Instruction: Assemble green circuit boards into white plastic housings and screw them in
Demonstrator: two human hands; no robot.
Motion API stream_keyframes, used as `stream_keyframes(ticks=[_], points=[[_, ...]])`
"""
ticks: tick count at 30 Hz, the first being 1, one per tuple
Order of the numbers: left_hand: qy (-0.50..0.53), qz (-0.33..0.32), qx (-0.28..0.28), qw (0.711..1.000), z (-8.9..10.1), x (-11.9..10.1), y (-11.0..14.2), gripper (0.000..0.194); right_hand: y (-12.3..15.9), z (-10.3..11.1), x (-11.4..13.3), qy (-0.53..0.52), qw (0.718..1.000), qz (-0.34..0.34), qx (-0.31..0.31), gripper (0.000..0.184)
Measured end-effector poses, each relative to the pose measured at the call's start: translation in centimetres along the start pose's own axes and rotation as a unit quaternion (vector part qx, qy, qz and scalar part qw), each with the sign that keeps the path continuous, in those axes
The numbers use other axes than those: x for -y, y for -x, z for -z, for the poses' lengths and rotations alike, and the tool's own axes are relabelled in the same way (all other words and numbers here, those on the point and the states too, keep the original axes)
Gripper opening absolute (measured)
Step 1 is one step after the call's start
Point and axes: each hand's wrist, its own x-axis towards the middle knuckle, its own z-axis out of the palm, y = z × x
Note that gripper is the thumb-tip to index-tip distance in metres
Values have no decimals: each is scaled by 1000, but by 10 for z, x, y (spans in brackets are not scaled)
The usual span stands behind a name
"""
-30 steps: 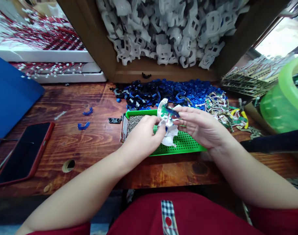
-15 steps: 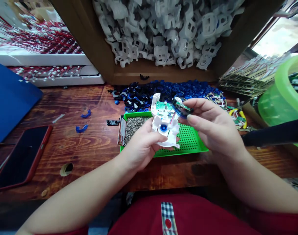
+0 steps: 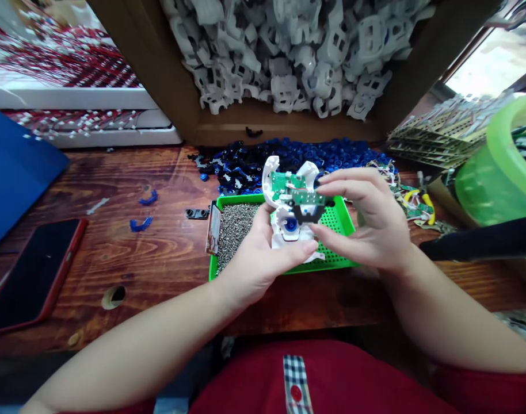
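Note:
My left hand (image 3: 256, 256) is closed round a white plastic housing (image 3: 284, 201) with a blue round part in its lower middle, held upright above a green tray (image 3: 336, 253). My right hand (image 3: 366, 221) pinches a small green circuit board on a black bracket (image 3: 306, 204) and holds it against the front of the housing. Another green board sits in the housing's upper part. The tray's left compartment holds a heap of small metal screws (image 3: 235, 227).
A cardboard box of white plastic housings (image 3: 289, 52) stands behind. Blue and black small parts (image 3: 289, 158) lie in a pile before it. Wired circuit boards and yellow-handled cutters (image 3: 414, 201) lie right, beside a green tub (image 3: 496, 172). A red-cased phone (image 3: 34, 273) lies left.
The left hand turned the white housing to face me and raised it. The right hand brought the board on its black bracket from beside the housing down onto its front.

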Motion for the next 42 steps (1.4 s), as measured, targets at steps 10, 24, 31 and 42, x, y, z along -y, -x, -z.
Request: stream_keyframes(ticks=[10, 24, 31, 42], points=[[-30, -46, -13, 998, -3, 2, -1, 50, 3, 5, 5, -24, 988, -13, 150, 33], [-36, -55, -50, 997, -1, 5, -5, 47, 2, 2, 14, -131, 961, -241, 32, 27], [-71, -91, -52, 992, -1, 6, -5, 44, -2, -8, 14, -400, 810, -408, 133, 15], [-152, -41, -72, 985, -3, 0, -7, 37, 6, -21, 21, -359, 846, -391, 46, 15]])
